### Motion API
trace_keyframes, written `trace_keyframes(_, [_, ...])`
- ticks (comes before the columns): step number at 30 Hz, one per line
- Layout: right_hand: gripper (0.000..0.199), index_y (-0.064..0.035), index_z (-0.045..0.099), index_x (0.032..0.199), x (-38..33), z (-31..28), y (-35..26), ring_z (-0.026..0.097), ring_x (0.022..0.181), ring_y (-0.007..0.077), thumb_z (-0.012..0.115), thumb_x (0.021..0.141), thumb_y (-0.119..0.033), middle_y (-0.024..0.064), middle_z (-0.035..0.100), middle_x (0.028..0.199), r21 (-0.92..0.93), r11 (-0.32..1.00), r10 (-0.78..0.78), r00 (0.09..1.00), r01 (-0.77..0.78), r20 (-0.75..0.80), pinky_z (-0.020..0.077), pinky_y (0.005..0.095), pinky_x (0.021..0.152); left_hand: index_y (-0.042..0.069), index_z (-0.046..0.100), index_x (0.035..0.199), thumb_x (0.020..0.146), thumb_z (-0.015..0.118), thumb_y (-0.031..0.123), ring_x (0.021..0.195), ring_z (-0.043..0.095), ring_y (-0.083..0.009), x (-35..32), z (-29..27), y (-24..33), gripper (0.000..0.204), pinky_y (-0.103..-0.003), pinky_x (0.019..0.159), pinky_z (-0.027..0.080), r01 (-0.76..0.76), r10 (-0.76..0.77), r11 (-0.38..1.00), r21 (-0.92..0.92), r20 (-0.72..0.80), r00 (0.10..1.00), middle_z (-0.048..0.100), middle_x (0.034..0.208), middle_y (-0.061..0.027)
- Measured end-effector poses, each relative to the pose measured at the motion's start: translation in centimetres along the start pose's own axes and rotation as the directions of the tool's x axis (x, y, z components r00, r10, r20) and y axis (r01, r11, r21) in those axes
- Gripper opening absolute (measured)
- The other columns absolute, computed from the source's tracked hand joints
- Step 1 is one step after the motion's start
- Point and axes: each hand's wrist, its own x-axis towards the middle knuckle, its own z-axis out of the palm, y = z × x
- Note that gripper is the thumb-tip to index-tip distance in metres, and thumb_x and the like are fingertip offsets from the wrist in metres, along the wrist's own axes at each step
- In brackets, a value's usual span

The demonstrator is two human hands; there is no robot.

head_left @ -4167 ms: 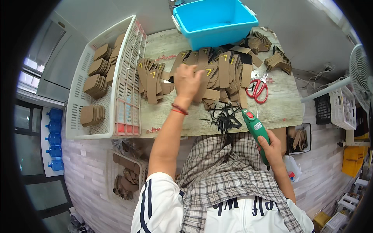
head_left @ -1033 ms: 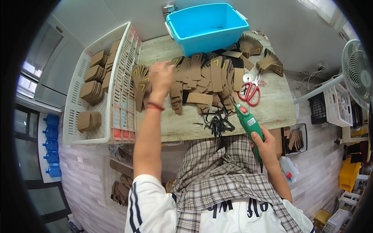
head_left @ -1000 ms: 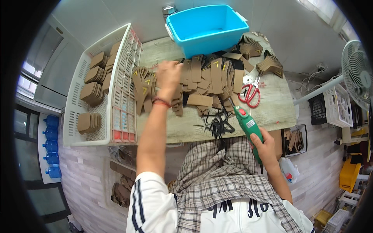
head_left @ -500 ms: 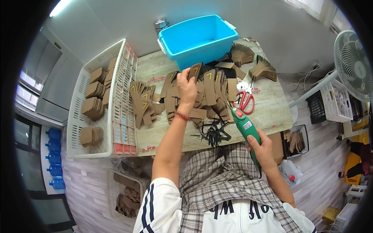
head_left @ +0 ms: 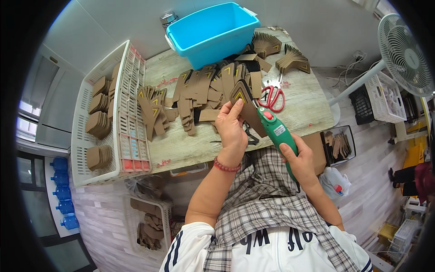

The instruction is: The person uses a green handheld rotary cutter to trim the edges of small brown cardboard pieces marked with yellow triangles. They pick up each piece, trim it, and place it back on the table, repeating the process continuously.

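My left hand (head_left: 232, 129) pinches a flat brown strip (head_left: 250, 113) with a yellow chevron and dark edging at its end. Wrapped in my right hand (head_left: 300, 158) is a green handheld electric cutter (head_left: 277, 128) with a red switch, its thin tip up against the strip's edge. Exactly what the tip touches is too small to tell. Behind them, piles of similar brown strips (head_left: 196, 86) overlap on the table (head_left: 172, 147). Red-handled scissors (head_left: 277, 102) lie just beyond the cutter. Black trimmings (head_left: 252, 139) are partly hidden behind my left hand and the strip.
A blue tub (head_left: 195, 47) stands at the back, beside fanned strips (head_left: 294, 61). At left is a white slatted crate (head_left: 118, 165) with stacked brown pieces. A fan (head_left: 403, 54) rises at right. A box of strips (head_left: 339, 152) sits low beside the table.
My left hand has drawn a chevron strip from the pile toward me and brought it to the cutter's tip. The view has shifted slightly; the cutter stays in my right hand.
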Motion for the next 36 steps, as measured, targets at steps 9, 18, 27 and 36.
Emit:
trace_keyframes(9, [0.040,0.0020,0.058,0.119,0.1,0.1,0.6,0.053,0.062,0.0059,0.065,0.091,-0.026,0.0012,0.060,0.076,0.058,0.998,-0.028,1.000,0.028,-0.010,0.0451,0.0219,0.057,0.008,0.060,0.091,0.086,0.067,0.006,0.071,0.062,-0.0097,-1.2,0.8,-0.2,0.009,-0.023,0.065,0.047,0.104,-0.104,0.995,-0.012,-0.026,0.994,0.067,0.084,-0.0011])
trace_keyframes(18, [0.041,0.0022,0.058,0.121,0.3,0.2,0.0,0.053,0.062,0.0057,0.066,0.091,-0.025,0.0013,0.060,0.076,0.026,0.998,-0.052,0.997,0.054,-0.053,0.0453,0.0213,0.057,0.006,0.061,0.096,0.089,0.064,0.007,0.078,0.063,-0.0104,-2.4,0.6,-1.1,0.008,-0.024,0.071,0.049,0.174,-0.174,0.985,0.022,-0.004,0.985,0.068,0.090,-0.0039])
trace_keyframes(27, [0.041,0.0019,0.056,0.120,0.4,-0.4,-0.8,0.054,0.065,0.0060,0.064,0.092,-0.028,0.0015,0.059,0.082,0.039,0.998,-0.051,0.998,0.053,-0.032,0.0458,0.0203,0.057,0.000,0.066,0.096,0.089,0.064,0.007,0.072,0.060,-0.0065,-3.2,-0.4,-1.3,0.010,-0.021,0.067,0.048,0.069,-0.081,0.986,0.151,0.074,0.994,0.069,0.085,-0.0027])
trace_keyframes(36, [0.040,0.0018,0.056,0.119,0.3,-0.8,-0.6,0.054,0.065,0.0063,0.063,0.093,-0.028,0.0023,0.059,0.083,0.035,0.998,-0.051,0.999,0.051,0.016,0.0459,0.0199,0.057,-0.002,0.065,0.101,0.092,0.060,0.007,0.073,0.060,-0.0054,-2.0,-1.2,0.6,0.013,-0.020,0.067,0.049,-0.072,0.035,0.960,0.272,0.139,0.990,0.068,0.088,-0.0023])
